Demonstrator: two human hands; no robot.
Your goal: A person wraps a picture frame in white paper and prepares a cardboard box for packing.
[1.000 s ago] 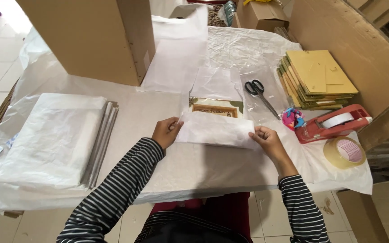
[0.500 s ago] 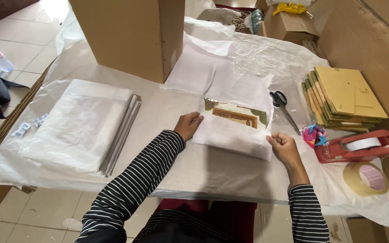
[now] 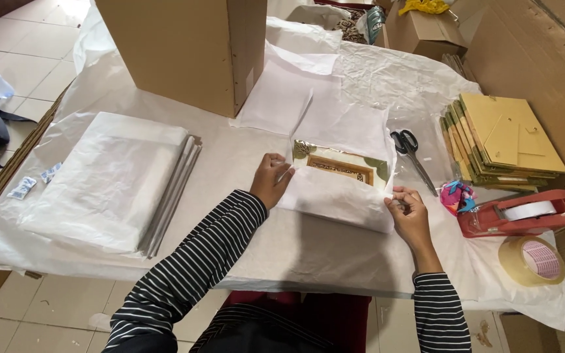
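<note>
Fingers pinch thin white paper.

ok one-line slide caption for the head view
Both hands, left hand and right hand, fold white tissue paper over a gold-edged framed picture.

Thin, matt white wrapping paper, softly creased, lies over a gold-patterned framed picture with a faint sheen. The surface wears crinkled, slightly glossy white sheeting. The brown cardboard box looks matt and fibrous. The black-handled scissors show dull metal blades; the red plastic tape dispenser shines smooth.
</note>
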